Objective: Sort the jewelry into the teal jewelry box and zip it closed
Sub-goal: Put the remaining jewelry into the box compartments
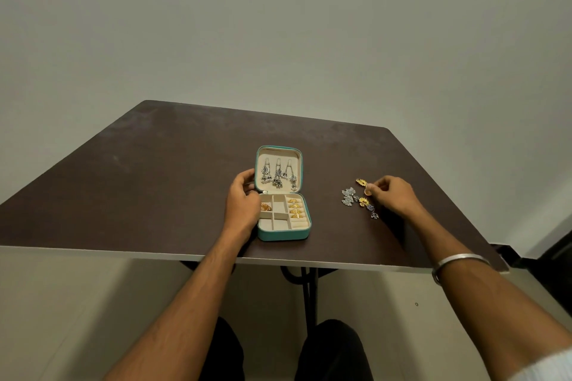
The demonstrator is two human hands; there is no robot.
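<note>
One gold earring (pixel 361 182) pinched in right fingers (pixel 378 186); left fingers (pixel 247 175) clasp the teal box (pixel 283 235).

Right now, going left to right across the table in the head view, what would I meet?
Left hand holding the lid edge → teal jewelry box, open → loose jewelry pile, silver and gold → right hand, pinching a gold piece.

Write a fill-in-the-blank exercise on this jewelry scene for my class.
The box lies ____ on the table.
Its lid holds ____ hanging earrings.
The right hand pinches a ____ piece from the pile.
The left hand grips the box's ____ edge.
Missing: open; three; gold; left.
</note>
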